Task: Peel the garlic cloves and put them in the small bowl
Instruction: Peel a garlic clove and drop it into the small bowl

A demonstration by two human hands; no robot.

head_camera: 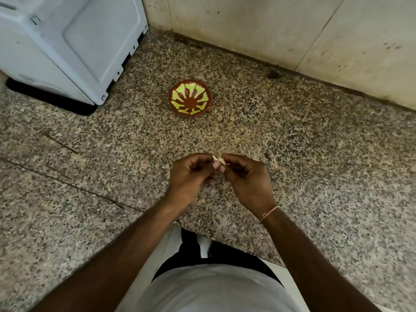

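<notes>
Garlic clove (pixel 219 160) pinched between the fingertips of the left hand (pixel 191 176) and right hand (pixel 245 179) above the speckled counter (pixel 315 154); its long axis appears to run left to right, papery tip leftward, though largely hidden. Small bowl (pixel 190 98) stands well apart, nearer the wall (pixel 270 30).

The garlic clove (pixel 218 160) is showing only as a pale sliver between the fingertips of the left hand (pixel 191 176) and right hand (pixel 245 179) — its peeled state is staying too small to tell — while the white appliance (pixel 67 46) is running off the frame's left and top edges.
</notes>
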